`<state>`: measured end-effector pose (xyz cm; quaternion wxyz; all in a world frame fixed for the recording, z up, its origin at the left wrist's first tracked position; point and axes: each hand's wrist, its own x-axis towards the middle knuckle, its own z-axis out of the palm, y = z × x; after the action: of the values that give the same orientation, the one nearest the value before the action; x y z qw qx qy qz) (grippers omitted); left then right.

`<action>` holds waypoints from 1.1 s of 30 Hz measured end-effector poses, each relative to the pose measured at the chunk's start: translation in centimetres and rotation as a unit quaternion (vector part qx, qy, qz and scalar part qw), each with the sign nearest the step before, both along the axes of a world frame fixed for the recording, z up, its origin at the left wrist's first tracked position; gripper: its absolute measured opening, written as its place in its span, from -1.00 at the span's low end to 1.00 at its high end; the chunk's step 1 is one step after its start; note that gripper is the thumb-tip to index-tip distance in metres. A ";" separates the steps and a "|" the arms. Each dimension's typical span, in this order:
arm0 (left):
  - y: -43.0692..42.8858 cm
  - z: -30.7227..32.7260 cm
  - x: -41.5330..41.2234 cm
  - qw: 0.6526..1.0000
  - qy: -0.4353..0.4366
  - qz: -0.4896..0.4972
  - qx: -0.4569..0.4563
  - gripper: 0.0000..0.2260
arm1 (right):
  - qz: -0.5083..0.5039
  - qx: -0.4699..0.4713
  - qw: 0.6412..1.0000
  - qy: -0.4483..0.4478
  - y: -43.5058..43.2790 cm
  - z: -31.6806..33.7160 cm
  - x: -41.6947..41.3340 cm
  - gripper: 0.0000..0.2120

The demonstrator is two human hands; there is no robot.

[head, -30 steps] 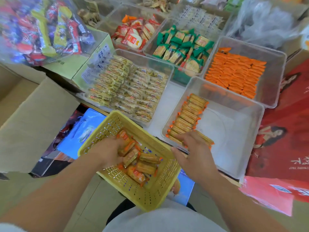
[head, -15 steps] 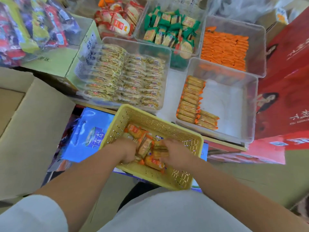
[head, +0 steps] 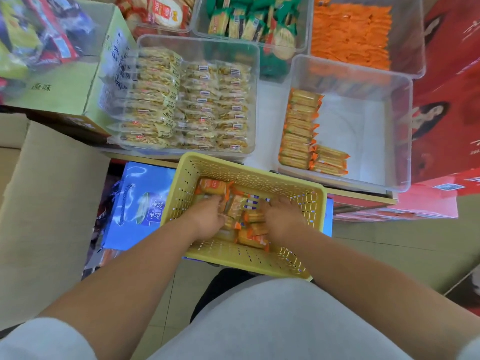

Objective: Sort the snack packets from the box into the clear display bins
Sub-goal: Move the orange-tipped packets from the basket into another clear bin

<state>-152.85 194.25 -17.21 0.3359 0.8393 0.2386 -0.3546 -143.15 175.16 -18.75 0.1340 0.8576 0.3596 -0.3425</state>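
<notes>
A yellow plastic basket (head: 249,178), rectangular and pierced with rows of small slots, is seen from above, just in front of a person in a pale grey top. A loose heap of packets (head: 250,216) lies inside it: small glossy oblong wrappers, biscuit-coloured, with crimped orange ends. Both bare forearms are stretched into the basket. The left hand (head: 207,216) is laid on the left of the heap and the right hand (head: 281,219) on the right, knuckles up. The fingers of both are bent down among the wrappers and their tips are hidden, so it cannot be told whether any packet is clamped.

Beyond the basket, on a white surface (head: 262,120), a clear hard-plastic bin (head: 363,131) with rounded corners is set. Along its left wall a neat row (head: 298,128) of the same packets is stacked flat, with a few more laid beside the row's near end. To its left a second bin (head: 197,41) is packed with pale, crinkled, see-through wrappers in columns. Farther back, orange sachets (head: 350,35) and green sachets (head: 249,22) are held in further clear tubs, partly cut off. A plain cardboard flap (head: 52,203) is at the left, a shiny blue bag (head: 140,198) shows at the basket's left edge, and red printed cartons (head: 446,100) are stacked at the right.
</notes>
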 end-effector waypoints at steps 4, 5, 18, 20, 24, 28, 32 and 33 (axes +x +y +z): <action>-0.2 -0.3 0.1 0.999 0.024 0.025 -0.012 -0.30 | -0.001 0.009 1.000 0.029 0.1 -0.4 -0.2 -0.55; -0.3 -0.4 0.1 0.999 0.033 0.031 -0.019 -0.25 | -0.019 0.022 0.998 0.052 0.1 -0.4 -0.2 -0.57; -0.1 -1.5 0.0 0.997 0.053 0.052 -0.017 -0.36 | -0.157 0.001 0.946 0.283 1.0 1.2 -0.7 -0.62; -0.1 -1.6 0.1 0.996 0.044 0.071 -0.027 -0.42 | -0.159 -0.007 0.945 0.287 1.1 1.2 -0.4 -0.62; -0.1 -1.6 0.2 0.990 0.035 0.128 -0.057 -0.49 | -0.174 -0.025 0.939 0.294 1.1 0.9 -0.2 -0.58; -0.2 -1.6 0.2 0.985 0.040 0.147 -0.081 -0.55 | -0.159 -0.035 0.942 0.293 1.1 0.6 -0.2 -0.54; -0.4 -1.6 0.3 0.978 0.046 0.168 -0.118 -0.54 | -0.168 -0.033 0.939 0.297 1.0 0.3 -0.2 -0.36; -0.4 -1.6 0.3 0.974 0.044 0.181 -0.126 -0.52 | -0.174 -0.031 0.937 0.300 1.0 0.3 -0.2 -0.31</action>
<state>-152.57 193.82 -18.83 0.4866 0.7171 0.3544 -0.3514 -143.36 176.17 -18.44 -0.0156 0.7598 0.2172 -0.6126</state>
